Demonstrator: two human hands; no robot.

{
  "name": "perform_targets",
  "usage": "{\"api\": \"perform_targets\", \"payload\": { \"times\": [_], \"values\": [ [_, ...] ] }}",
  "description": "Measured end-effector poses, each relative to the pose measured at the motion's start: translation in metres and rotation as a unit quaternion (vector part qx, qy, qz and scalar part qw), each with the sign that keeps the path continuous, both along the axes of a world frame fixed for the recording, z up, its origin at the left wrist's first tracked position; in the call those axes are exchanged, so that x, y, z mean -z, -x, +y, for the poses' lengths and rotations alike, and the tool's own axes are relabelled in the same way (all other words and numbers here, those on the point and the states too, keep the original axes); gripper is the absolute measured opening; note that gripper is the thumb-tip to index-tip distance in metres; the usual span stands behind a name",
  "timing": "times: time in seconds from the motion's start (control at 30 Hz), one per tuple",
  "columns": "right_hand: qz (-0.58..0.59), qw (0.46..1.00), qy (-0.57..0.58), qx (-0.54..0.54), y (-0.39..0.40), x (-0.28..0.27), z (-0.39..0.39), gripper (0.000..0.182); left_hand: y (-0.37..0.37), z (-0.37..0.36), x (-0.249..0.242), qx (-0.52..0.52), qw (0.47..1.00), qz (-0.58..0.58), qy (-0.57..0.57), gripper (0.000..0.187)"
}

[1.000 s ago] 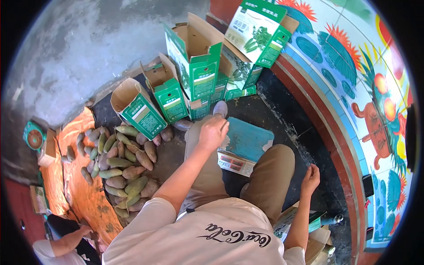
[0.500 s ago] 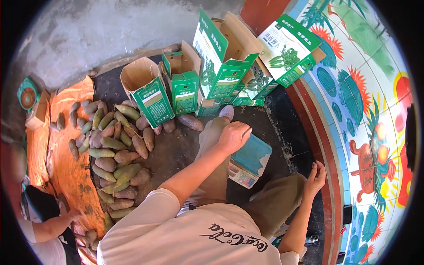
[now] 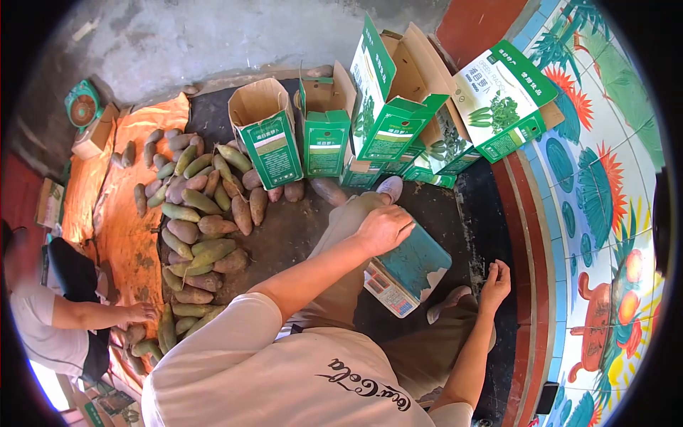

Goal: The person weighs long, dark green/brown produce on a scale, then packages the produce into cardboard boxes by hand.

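My left hand (image 3: 385, 229) is closed, fingers curled together, above the upper left edge of a teal scale (image 3: 416, 260) with a labelled panel. Something small and dark shows at its fingertips, too small to name. Off to the right, my right hand (image 3: 496, 286) hangs in the air, fingers loosely bent and apart, with nothing visible in it. Green and white cartons (image 3: 270, 153) stand in a row beyond my left hand, several with open tops. Green and reddish-brown radishes or tubers (image 3: 203, 203) lie piled to the left.
An orange sheet (image 3: 131, 235) covers the floor at the left. A co-worker's hand (image 3: 141, 313) is at its lower part, near more produce. A green round-dial scale (image 3: 84, 107) sits on a box at the far left. A painted tile wall (image 3: 597, 213) runs along the right.
The view has shifted, moving most of the scene. A shoe now shows beside the teal scale. The co-worker's arm shows more fully. My hands look much the same.
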State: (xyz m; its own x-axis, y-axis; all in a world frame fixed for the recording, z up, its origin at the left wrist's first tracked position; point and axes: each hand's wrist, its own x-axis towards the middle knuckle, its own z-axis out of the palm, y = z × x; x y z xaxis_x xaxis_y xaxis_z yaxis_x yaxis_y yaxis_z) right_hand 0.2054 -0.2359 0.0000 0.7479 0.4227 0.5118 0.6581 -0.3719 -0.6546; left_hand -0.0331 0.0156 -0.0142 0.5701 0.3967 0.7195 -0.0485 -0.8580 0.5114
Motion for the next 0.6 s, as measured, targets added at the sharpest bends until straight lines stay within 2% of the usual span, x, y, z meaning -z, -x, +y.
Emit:
{"api": "perform_targets", "payload": {
  "times": [0.23,0.3,0.37,0.43,0.5,0.6],
  "values": [
    [0.039,0.999,-0.004,-0.004,-0.002,0.003,0.005,0.013,0.025,0.026,0.002,-0.069,0.995,0.045,-0.059,0.014],
    [0.05,0.998,-0.026,-0.013,0.006,-0.001,0.006,0.013,0.037,0.04,0.007,-0.092,0.994,0.052,-0.035,0.009],
    [0.017,1.0,0.0,-0.014,0.013,-0.009,0.003,0.013,0.047,0.056,0.009,-0.132,0.991,0.032,-0.001,0.008],
    [-0.002,1.0,0.013,-0.014,0.019,-0.014,0.001,0.012,0.059,0.084,0.009,-0.193,0.981,0.022,-0.014,0.007],
    [-0.009,1.0,0.014,-0.012,0.021,-0.017,-0.003,0.012,0.076,0.118,0.005,-0.243,0.969,0.041,-0.03,0.011],
    [0.002,1.0,0.015,-0.006,0.022,-0.016,-0.006,0.012,0.101,0.173,-0.002,-0.336,0.933,0.084,-0.094,0.029]
  ]
}}
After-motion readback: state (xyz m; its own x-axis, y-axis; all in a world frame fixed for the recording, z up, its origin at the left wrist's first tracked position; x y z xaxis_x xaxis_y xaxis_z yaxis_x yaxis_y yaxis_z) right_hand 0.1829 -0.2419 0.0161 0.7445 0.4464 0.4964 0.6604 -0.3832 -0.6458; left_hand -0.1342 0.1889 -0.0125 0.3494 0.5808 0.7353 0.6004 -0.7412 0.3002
